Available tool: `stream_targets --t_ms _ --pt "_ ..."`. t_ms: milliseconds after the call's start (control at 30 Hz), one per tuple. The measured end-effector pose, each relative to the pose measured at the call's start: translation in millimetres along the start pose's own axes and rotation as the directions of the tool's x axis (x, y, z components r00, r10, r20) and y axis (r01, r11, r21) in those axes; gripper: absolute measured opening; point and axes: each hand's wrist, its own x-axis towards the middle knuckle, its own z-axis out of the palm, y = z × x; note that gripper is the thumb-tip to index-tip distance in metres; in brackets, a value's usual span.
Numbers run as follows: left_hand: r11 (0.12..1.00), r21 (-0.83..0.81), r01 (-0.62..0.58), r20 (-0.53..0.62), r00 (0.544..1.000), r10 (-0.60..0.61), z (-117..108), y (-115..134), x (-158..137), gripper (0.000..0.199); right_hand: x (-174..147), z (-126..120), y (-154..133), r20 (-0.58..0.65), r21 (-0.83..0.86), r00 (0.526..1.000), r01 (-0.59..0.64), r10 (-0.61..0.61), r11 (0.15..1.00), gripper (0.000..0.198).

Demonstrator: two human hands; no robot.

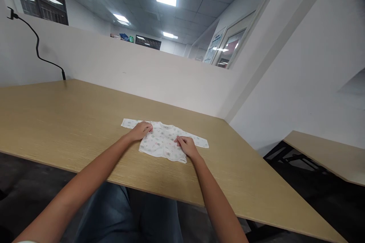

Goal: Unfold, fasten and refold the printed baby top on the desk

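Note:
A small white baby shirt (159, 145) with a scattered pale print lies spread on the table, its long sleeves stretched out to both sides and its neckline facing away from me. My left hand (142, 130) rests over the left shoulder and upper side of the shirt, fingers bent together on the cloth. On the right half of the front, my right hand (186, 145) has its thumb and fingers pinched at the fabric. The fingertips of both hands are partly hidden, so how much cloth they grip is hard to see.
The wooden table (85, 121) reaches to a low white partition (148, 72). A black gooseneck holder (37, 45) rises at the far left. A white wall stands to the right, with another table (327, 152) beyond. My legs are under the front edge.

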Motion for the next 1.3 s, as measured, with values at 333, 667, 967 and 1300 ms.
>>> stream_targets --t_ms 333,667,967,1300 --pt "1.000 0.020 -0.007 0.004 1.000 0.007 0.9 -0.8 0.1 0.036 0.5 0.2 2.4 0.007 0.003 1.000 0.008 -0.008 1.000 0.052" --pt "1.000 0.024 -0.016 0.026 1.000 0.015 -1.3 1.1 -0.2 0.038 -0.1 0.1 0.7 0.012 -0.005 1.000 0.003 -0.003 1.000 0.052" --pt "0.999 0.041 -0.026 0.026 0.999 0.025 -1.2 1.5 0.2 0.037 0.4 0.4 1.8 0.011 -0.004 1.000 -0.004 0.004 1.000 0.051" --pt "0.998 0.044 -0.037 0.030 0.999 0.036 -2.5 2.2 -0.2 0.037 0.6 0.5 1.8 0.021 -0.008 1.000 -0.008 0.008 1.000 0.051"
